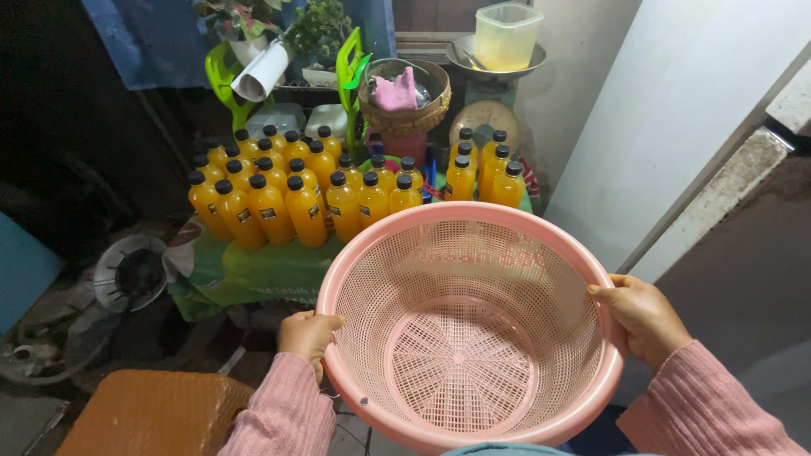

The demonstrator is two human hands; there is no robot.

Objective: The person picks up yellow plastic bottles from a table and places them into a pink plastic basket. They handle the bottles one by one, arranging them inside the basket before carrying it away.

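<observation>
A: What are we holding?

B: We have a round pink plastic perforated basket (460, 329) between us and the table. Our left hand (307, 334) curls over its near-left rim, fingers wrapped on the edge. Our right hand (644, 317) grips the right rim the same way, thumb on top.

A: And the basket sits where?

B: It is lifted in front of our chest, empty, tilted so that we look into its meshed bottom. Just beyond its far rim stand the clear plastic bottles of orange juice with black caps (270, 190) on a green cloth-covered table (245, 274).

A: Anything behind the bottles?

B: A woven brown basket with a pink cloth (405, 97), and a kitchen scale carrying a translucent yellow plastic container (505, 38).
</observation>
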